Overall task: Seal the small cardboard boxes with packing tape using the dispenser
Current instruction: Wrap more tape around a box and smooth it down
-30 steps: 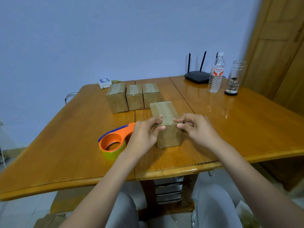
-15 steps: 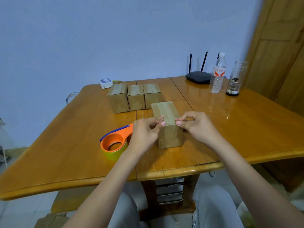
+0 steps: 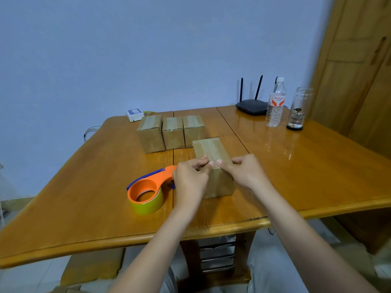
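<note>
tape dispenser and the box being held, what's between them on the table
In the head view, the left hand lies between the tape dispenser and the near box, covering the dispenser's handle end. Nothing else shows in that stretch of table.

A wooden table (image 3: 317, 166) filled the middle of the view, under a pale blue wall (image 3: 148, 49). At its far right edge lay a black router (image 3: 251, 106) with upright antennas. Just beside the router stood a clear plastic bottle (image 3: 275, 104) with a white cap and a red-and-white label, and near that a glass jar (image 3: 298, 109) on a dark base. A small white box (image 3: 134, 114) sat at the far edge, left of centre. A wooden door (image 3: 364, 70) rose at the right. A cable (image 3: 90, 132) looped behind the table's left side.
</note>
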Tool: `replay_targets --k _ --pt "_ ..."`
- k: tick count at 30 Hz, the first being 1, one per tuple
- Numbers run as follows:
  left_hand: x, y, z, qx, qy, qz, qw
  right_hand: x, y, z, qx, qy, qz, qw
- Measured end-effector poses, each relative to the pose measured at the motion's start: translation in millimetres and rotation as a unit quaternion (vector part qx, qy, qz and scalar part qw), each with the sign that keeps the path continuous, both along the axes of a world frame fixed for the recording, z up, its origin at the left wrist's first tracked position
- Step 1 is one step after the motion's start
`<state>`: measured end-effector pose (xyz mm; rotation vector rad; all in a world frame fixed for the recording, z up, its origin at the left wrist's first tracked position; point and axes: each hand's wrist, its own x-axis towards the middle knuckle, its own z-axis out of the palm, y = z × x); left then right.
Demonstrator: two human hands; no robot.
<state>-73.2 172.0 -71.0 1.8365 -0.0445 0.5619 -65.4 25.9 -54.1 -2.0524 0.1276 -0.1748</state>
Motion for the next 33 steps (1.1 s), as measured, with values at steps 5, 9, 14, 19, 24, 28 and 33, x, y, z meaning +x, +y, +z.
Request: replay_targets --k 5,9,14,19,24,28,33 --pt "-3 -2 0 0.011 0.025 -0.006 1.000 0 -2 2 0.042 0.023 0.002 0.999" --pt "-8 2 2 -0.038 0.050 -0.048 0.997 -4 -6 6 0.112 0.052 0.008 0.992" --pt "-8 5 5 -0.142 0.153 -0.118 0.971 -15 -14 4 0.185 0.219 0.092 0.954" --pt "-10 12 3 -0.273 0.189 -0.147 0.932 -15 -15 7 0.250 0.165 0.173 0.938" --pt "-11 26 7 -0.384 0.166 -0.224 0.880 -20 -13 3 0.199 -0.054 0.124 0.971" --pt "-15 26 12 -0.356 0.186 -0.231 0.886 -19 -10 0 0.217 -0.166 0.090 0.958" --pt "-12 24 4 -0.354 0.216 -0.189 0.890 -23 0 10 0.154 -0.201 0.128 0.959"
